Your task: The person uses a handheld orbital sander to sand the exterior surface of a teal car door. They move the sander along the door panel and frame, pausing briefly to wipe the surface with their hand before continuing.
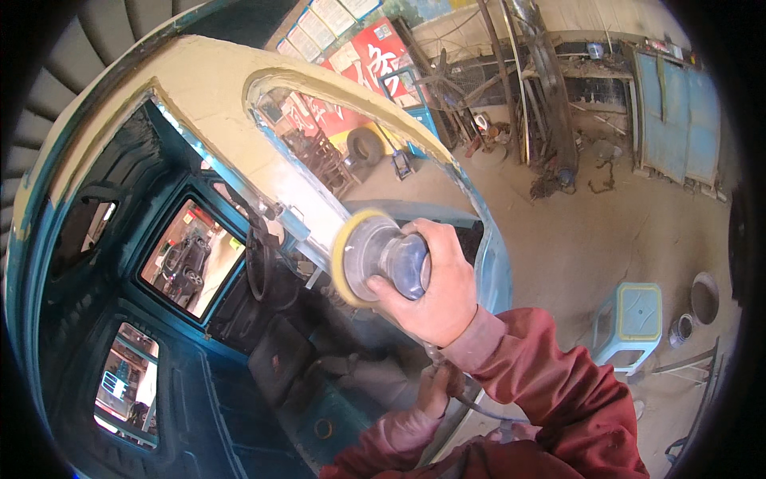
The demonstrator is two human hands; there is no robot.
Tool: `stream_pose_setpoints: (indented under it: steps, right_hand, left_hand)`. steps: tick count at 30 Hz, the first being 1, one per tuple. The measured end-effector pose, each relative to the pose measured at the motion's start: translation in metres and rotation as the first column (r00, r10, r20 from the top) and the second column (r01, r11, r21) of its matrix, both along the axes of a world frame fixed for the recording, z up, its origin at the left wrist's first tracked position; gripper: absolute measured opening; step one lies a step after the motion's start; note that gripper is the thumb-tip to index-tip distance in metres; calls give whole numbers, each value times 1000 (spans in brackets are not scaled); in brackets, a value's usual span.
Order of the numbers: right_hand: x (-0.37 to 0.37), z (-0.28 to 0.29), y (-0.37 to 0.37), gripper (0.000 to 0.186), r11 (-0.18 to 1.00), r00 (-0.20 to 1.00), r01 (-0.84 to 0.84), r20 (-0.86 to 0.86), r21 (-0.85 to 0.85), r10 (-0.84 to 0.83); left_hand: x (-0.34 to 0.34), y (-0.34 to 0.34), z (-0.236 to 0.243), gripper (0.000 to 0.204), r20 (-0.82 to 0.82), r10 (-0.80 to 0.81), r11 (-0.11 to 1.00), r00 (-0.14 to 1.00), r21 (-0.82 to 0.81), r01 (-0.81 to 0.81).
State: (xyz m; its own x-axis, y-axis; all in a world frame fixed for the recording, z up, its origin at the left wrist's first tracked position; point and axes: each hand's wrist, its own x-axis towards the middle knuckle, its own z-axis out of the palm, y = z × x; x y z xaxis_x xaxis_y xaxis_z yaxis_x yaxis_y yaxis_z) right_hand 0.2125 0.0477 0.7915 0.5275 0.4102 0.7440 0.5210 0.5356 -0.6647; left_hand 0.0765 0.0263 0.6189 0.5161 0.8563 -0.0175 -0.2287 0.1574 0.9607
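Note:
My right hand (439, 283) is wrapped round a palm sander (387, 259) with a grey body and a round yellow-rimmed pad. The pad stands on edge against the pillar (279, 180) of a vehicle cab, by the window opening; whether it touches cannot be made out. Cream covers the upper pillar, while a lower stretch shows whitish and bare. Below, my left hand (436, 389) is closed round the sander's hose (495, 415), which trails toward my body. The cab's inside is dark teal, with a steering wheel (258, 259) and a dark seat (281, 359).
On the floor at right stand a light blue plastic stool (641, 315) and a round basin (704, 298). Farther off are a tyre (365, 148), a leaning metal post (550, 96) and a blue cabinet (678, 120). The cab's teal door edge (495, 263) curves close by my right arm.

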Motion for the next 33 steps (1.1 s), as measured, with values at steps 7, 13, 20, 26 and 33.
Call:
stream_pose_setpoints:
  steps: [7,13,20,26,33]
  right_hand:
    - [5,14,6,70,1000,998,-10,57,27,9]
    - [9,22,8,67,999,996,-19,89,49,15]
    - [14,28,10,67,998,995,-41,95,50,36]
    - [10,20,6,68,997,990,-46,136,69,36]
    - [7,15,3,70,998,993,-18,120,61,11]
  left_hand:
    - [17,11,4,56,140,27,999,990,23,-31]
    - [33,10,16,55,149,110,991,983,54,-119]
    - [42,9,31,53,64,166,983,984,71,-171]
    - [41,17,3,54,121,148,974,982,152,-165]
    - [35,14,-5,51,97,137,977,986,151,-151]
